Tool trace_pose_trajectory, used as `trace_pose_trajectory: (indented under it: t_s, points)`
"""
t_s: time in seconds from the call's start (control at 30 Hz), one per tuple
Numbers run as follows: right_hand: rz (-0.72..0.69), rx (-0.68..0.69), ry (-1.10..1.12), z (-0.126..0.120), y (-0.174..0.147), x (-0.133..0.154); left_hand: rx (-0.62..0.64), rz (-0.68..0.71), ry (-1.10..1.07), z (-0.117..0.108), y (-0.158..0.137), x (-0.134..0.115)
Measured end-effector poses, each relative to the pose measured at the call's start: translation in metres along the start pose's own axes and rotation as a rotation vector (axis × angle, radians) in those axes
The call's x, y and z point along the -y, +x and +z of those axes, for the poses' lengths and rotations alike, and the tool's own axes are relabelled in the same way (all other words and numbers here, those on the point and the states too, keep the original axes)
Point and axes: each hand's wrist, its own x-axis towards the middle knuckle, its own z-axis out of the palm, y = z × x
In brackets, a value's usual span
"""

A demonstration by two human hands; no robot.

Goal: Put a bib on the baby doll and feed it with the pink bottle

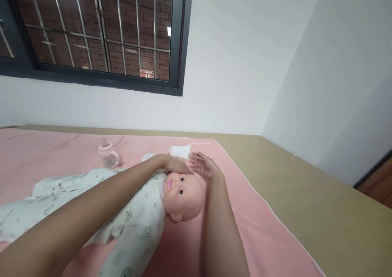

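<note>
A baby doll (185,199) lies on its back on a pink mat (180,248), its head to the right, wearing a white onesie (139,215) with green prints. My left arm crosses over the doll's body, and my left hand (177,165) is at the far side of its head with fingers stretched out. Beyond the top of the head, my right hand (203,165) is raised with fingers apart, holding nothing. Just behind both hands lies a white packet or folded tissue (180,151); its exact kind is unclear.
A pink-topped baby bottle (108,153) with a handle stands on the mat at the back left. The mat lies on a wooden surface (306,195) against a white wall (232,64). A barred window (101,32) is above.
</note>
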Motion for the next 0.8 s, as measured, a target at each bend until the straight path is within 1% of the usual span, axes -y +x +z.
trace_pose_trajectory:
  t_s: [0.07, 0.13, 0.2, 0.3, 0.37, 0.47, 0.57, 0.7, 0.77, 0.8]
  points:
    - [0.058, 0.003, -0.058, 0.002, 0.0, -0.003, -0.065, 0.001, 0.062, -0.004, -0.008, -0.004]
    - [0.069, 0.019, -0.079, 0.006, 0.001, -0.006, -0.16, -0.013, 0.104, -0.007, -0.022, -0.009]
    - [0.049, 0.045, -0.088, 0.009, 0.002, -0.008, -0.291, -0.034, 0.134, -0.007, -0.04, -0.012]
    - [-0.008, 0.087, -0.093, 0.01, 0.002, -0.01, -0.507, -0.05, 0.137, -0.002, -0.067, -0.013]
    - [-0.058, 0.117, -0.116, 0.01, -0.001, -0.005, -0.615, -0.054, 0.114, 0.003, -0.082, -0.011]
    - [-0.18, 0.124, -0.194, 0.013, -0.013, 0.012, -0.698, -0.066, 0.081, 0.008, -0.096, -0.009]
    - [-0.335, 0.08, -0.306, 0.024, -0.029, 0.036, -0.735, -0.062, 0.043, 0.008, -0.101, -0.006]
    - [-0.487, 0.017, -0.503, 0.051, -0.047, 0.057, -0.809, 0.007, -0.016, 0.006, -0.102, -0.002]
    - [-0.514, 0.002, -0.61, 0.068, -0.056, 0.061, -0.856, 0.02, -0.037, 0.006, -0.102, 0.001]
    - [-0.514, 0.016, -0.669, 0.077, -0.06, 0.062, -0.878, 0.03, -0.046, 0.006, -0.103, 0.003]
